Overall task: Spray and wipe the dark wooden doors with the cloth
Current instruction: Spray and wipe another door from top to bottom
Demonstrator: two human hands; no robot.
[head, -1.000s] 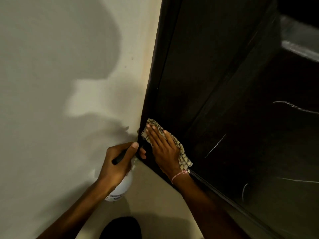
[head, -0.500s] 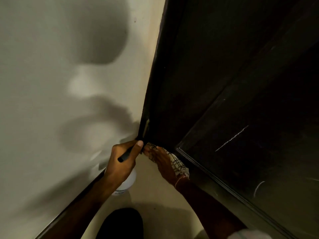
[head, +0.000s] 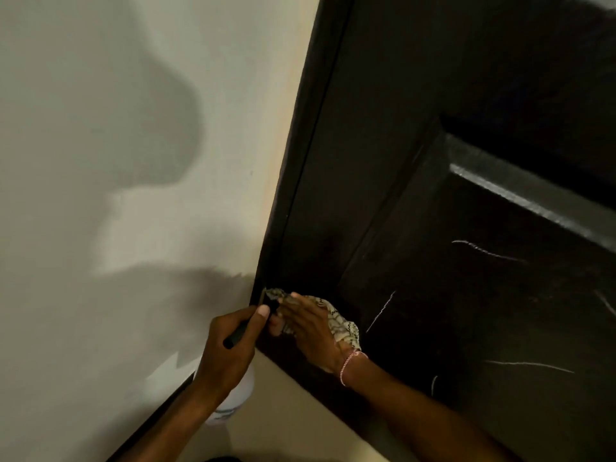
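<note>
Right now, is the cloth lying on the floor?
No, the right hand presses the cloth flat against the dark door.

Count by kind, door corner
Hands 2: left hand (head: pixel 230 348) at 6 o'clock, right hand (head: pixel 311 331) beside it; cloth (head: pixel 340 323) 1; spray bottle (head: pixel 238 393) 1; door (head: pixel 450 228) 1, 3 o'clock; bracelet (head: pixel 348 365) 1.

Dark wooden door (head: pixel 433 161) with scratched, faintly glossy finish, patterned woven cloth (head: pixel 336 316), translucent plastic spray bottle (head: pixel 238 391), matt painted wall (head: pixel 100 128)
</note>
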